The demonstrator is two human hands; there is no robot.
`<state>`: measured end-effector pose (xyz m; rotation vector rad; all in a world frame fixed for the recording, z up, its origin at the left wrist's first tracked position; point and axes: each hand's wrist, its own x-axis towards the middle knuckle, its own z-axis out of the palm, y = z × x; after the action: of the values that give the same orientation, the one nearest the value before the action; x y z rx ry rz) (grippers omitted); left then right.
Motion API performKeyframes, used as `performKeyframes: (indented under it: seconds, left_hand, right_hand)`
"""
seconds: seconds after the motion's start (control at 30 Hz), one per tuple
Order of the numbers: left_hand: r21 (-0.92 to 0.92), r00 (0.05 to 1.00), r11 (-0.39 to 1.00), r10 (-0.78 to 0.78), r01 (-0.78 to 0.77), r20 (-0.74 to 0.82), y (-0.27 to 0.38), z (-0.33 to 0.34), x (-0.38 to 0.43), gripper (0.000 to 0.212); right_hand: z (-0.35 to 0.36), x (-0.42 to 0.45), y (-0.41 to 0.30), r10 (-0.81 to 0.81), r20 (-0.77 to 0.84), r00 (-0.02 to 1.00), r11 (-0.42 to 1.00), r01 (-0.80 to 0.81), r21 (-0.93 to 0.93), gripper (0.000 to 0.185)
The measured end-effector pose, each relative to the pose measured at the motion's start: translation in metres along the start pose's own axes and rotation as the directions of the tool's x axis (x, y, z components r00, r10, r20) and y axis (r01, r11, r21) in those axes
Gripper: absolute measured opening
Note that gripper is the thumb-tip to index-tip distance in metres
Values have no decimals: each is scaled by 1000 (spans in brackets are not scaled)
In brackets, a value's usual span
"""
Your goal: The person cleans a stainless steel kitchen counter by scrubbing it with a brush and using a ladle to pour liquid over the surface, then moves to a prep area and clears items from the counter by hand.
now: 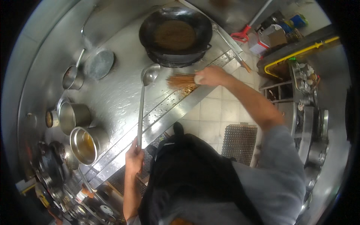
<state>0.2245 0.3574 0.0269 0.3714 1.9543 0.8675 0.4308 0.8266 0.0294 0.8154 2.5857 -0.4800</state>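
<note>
My left hand (135,159) grips the long handle of a metal ladle (151,74), whose bowl lies over the wet steel cooktop (118,90). In my right hand (211,76) is a bamboo wok brush (181,81), its bristles pointing left above the perforated drain channel (163,105). Brown food scraps (188,90) lie in the channel just below the bristles. Beyond both hands sits a large black wok (175,33) with a brownish bottom. A second long-handled utensil (232,46) with a wooden grip rests to the wok's right, across the cooktop's edge.
Water runs from a spout (83,31) beside a round metal lid (100,64) and a small saucepan (73,77). Two deep steel pots (74,118) stand at the left, one holding yellowish liquid. A perforated rubber mat (240,144) lies on the tiled floor. A red-ended pole (243,33) leans at the upper right.
</note>
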Motion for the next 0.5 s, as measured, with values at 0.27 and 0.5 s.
performKeyframes:
  seconds: [0.27,0.5]
  left_hand:
    - [318,980,929,197,-188,2,13,14,29,61]
    - [529,944,788,318,-316,91,26,22,17,59]
  right_hand:
    - [80,41,15,158,-54,986,974,-146,175,47]
    - [74,-19,42,457,-135,879,795,-336,506,45]
